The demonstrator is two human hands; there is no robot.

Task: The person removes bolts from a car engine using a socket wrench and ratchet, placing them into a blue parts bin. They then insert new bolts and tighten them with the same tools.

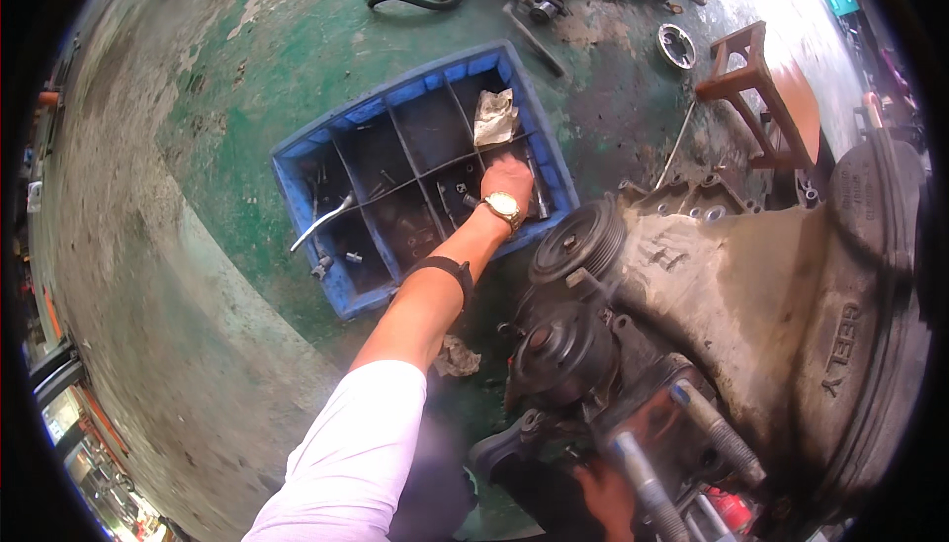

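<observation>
Metal bar (540,196) lies just right of the fingers of your nearer, left hand (506,178), lengthwise away from you; their grip, I cannot tell.

- We stretch our left forearm (410,315) forward and slantwise to the right, its skin bare.
- We hold our left hand (507,178) with its back uppermost, fingers curled downward and fingertips hidden from view.
- We have our right hand (607,496) low, well apart from the left, partly hidden; whether its fingers grip, we cannot tell.
</observation>
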